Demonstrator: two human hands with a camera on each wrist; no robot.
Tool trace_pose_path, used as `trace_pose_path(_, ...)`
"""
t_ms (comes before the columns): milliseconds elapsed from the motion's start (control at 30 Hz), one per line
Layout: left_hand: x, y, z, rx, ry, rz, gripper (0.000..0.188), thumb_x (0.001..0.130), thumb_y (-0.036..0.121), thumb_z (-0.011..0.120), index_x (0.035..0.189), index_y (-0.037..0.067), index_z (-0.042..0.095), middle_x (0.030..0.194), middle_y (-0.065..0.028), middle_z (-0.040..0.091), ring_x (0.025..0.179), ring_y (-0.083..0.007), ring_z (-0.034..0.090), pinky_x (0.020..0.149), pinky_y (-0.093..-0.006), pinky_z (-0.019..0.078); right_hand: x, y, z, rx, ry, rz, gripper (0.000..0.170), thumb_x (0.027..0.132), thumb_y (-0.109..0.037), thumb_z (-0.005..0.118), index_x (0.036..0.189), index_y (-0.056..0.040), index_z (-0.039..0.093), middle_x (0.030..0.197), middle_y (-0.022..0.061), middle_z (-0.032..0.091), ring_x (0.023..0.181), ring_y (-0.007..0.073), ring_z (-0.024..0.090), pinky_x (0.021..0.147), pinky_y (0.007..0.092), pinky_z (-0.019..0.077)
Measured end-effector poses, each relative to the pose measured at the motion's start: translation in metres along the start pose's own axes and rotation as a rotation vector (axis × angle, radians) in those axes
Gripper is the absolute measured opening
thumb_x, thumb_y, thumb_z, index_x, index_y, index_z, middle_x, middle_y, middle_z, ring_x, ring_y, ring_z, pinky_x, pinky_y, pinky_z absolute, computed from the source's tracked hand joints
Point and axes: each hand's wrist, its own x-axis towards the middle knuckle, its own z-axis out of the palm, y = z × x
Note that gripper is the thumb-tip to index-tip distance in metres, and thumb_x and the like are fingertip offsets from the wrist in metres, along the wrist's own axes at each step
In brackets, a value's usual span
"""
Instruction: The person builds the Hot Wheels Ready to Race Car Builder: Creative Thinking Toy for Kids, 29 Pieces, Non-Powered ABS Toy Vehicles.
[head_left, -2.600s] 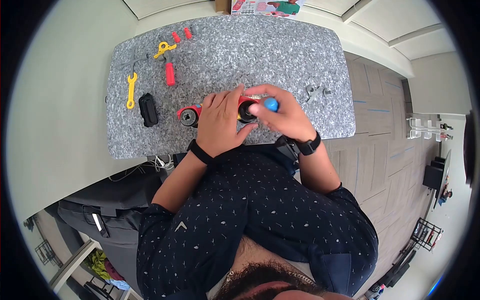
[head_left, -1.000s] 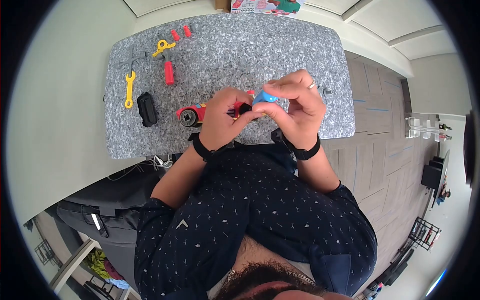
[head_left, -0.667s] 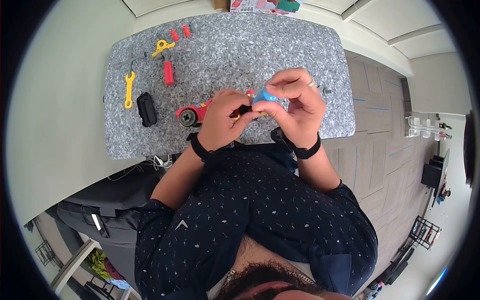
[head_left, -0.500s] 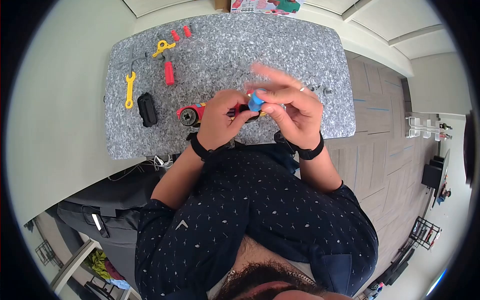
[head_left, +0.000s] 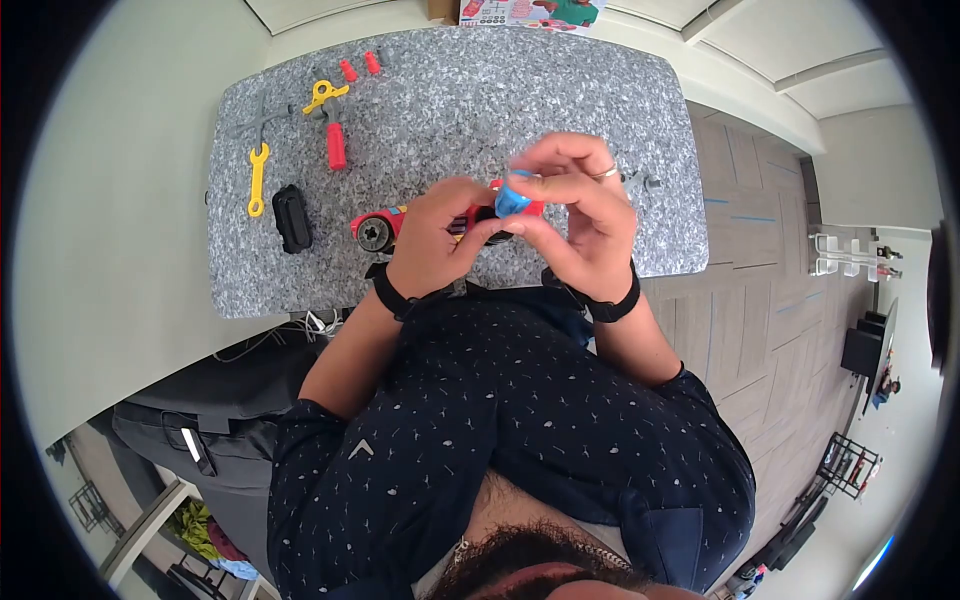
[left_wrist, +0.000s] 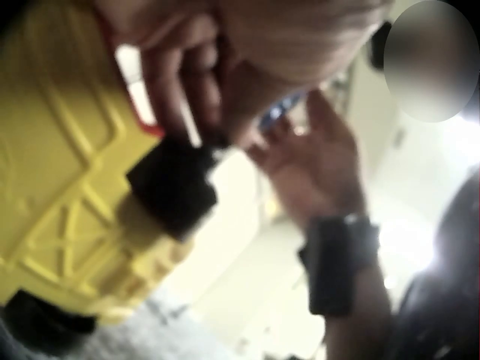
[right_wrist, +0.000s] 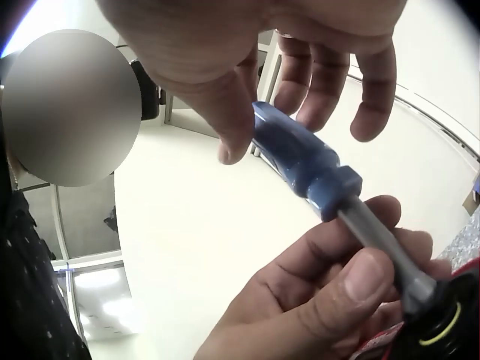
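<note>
My right hand (head_left: 595,240) pinches the blue handle of a toy screwdriver (head_left: 513,202) between thumb and fingertips. In the right wrist view the screwdriver's grey shaft (right_wrist: 379,241) runs down to the hub of a black wheel (right_wrist: 444,334). That wheel belongs to a red toy car (head_left: 392,217), whose yellow underside (left_wrist: 52,142) faces the left wrist camera. My left hand (head_left: 438,240) grips the car across its body, and its thumb and index finger lie close around the shaft near the wheel. Much of the car is hidden under this hand.
On the speckled table (head_left: 440,90) at left lie a yellow wrench (head_left: 257,182), a red-handled hammer (head_left: 336,148), a yellow part (head_left: 322,97), red pieces (head_left: 372,64) and a black case (head_left: 291,219). Grey parts (head_left: 640,181) lie right of my hands. A printed box (head_left: 530,12) stands behind.
Earlier my right hand was lower over the wheel. Its grip has moved up to the handle's end, and the fingers have shifted round it with the handle swinging left. My left hand holds on.
</note>
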Motion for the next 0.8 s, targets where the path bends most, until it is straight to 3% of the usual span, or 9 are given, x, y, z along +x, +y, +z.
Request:
trace_pose_path(133, 0.0, -0.001, -0.002, 0.0, -0.025, 0.013, 0.02, 0.094, 0.01, 0.084, 0.11, 0.004, 0.074, 0.098, -0.0123, 0.074, 0.089, -0.034, 0.071, 0.086, -0.0433, 0.0542, -0.012, 0.007, 0.0, 0.08, -0.062, 0.1, 0.024, 0.095, -0.003, 0.088, 0.118, -0.0066, 0.086, 0.144, 0.0172, 0.072, 0.124, 0.0276, 0.075, 0.092, 0.0342, 0.063)
trace_pose_path(233, -0.001, -0.001, -0.003, 0.038, -0.05, -0.011, 0.019, 0.095, 0.01, 0.083, 0.11, 0.005, 0.074, 0.095, -0.012, 0.072, 0.086, -0.0335, 0.069, 0.085, -0.0434, 0.0531, -0.013, 0.006, 0.001, -0.138, 0.045, 0.025, 0.026, 0.094, -0.003, 0.089, 0.119, -0.0053, 0.086, 0.141, 0.0161, 0.073, 0.121, 0.0265, 0.076, 0.092, 0.035, 0.0634)
trace_pose_path(367, 0.001, -0.001, -0.001, 0.039, -0.021, 0.037, 0.019, 0.094, 0.009, 0.082, 0.111, 0.006, 0.074, 0.091, -0.0113, 0.069, 0.081, -0.0324, 0.066, 0.083, -0.0433, 0.0518, 0.0, 0.002, 0.005, 0.034, -0.006, -0.003, 0.029, 0.091, -0.004, 0.092, 0.12, -0.0052, 0.086, 0.134, 0.0144, 0.076, 0.114, 0.0244, 0.077, 0.09, 0.0343, 0.0636)
trace_pose_path(533, -0.001, -0.001, -0.005, 0.095, -0.055, 0.046, 0.026, 0.092, 0.011, 0.084, 0.116, 0.006, 0.074, 0.097, -0.0116, 0.072, 0.086, -0.0335, 0.069, 0.086, -0.0443, 0.0529, 0.0, 0.001, -0.004, -0.132, -0.032, -0.045, 0.033, 0.09, -0.005, 0.093, 0.122, -0.0048, 0.085, 0.129, 0.0139, 0.078, 0.107, 0.0247, 0.079, 0.089, 0.035, 0.0637)
trace_pose_path(633, 0.002, 0.004, -0.004, 0.108, -0.067, 0.054, 0.039, 0.088, 0.016, 0.09, 0.122, 0.007, 0.074, 0.108, -0.0119, 0.075, 0.1, -0.0352, 0.071, 0.101, -0.048, 0.0531, 0.003, 0.002, 0.0, 0.059, -0.101, -0.023, 0.035, 0.09, -0.005, 0.092, 0.124, -0.0047, 0.085, 0.13, 0.0144, 0.079, 0.106, 0.0248, 0.08, 0.089, 0.0351, 0.0637)
trace_pose_path(733, 0.001, 0.002, -0.005, 0.256, -0.134, 0.13, 0.054, 0.083, 0.021, 0.094, 0.13, 0.006, 0.072, 0.119, -0.0126, 0.075, 0.115, -0.038, 0.069, 0.117, -0.0536, 0.0465, -0.007, 0.004, -0.003, -0.142, -0.035, 0.011, 0.035, 0.091, -0.004, 0.091, 0.125, -0.0048, 0.084, 0.132, 0.0154, 0.079, 0.11, 0.026, 0.08, 0.09, 0.0351, 0.0637)
trace_pose_path(800, -0.003, -0.003, -0.002, 0.272, -0.142, 0.098, 0.059, 0.081, 0.024, 0.095, 0.132, 0.005, 0.071, 0.126, -0.0137, 0.075, 0.124, -0.04, 0.066, 0.123, -0.0565, 0.0413, 0.0, 0.003, -0.004, -0.111, -0.06, -0.041, 0.035, 0.091, -0.004, 0.091, 0.126, -0.0047, 0.084, 0.131, 0.0155, 0.079, 0.111, 0.0272, 0.08, 0.091, 0.0354, 0.0637)
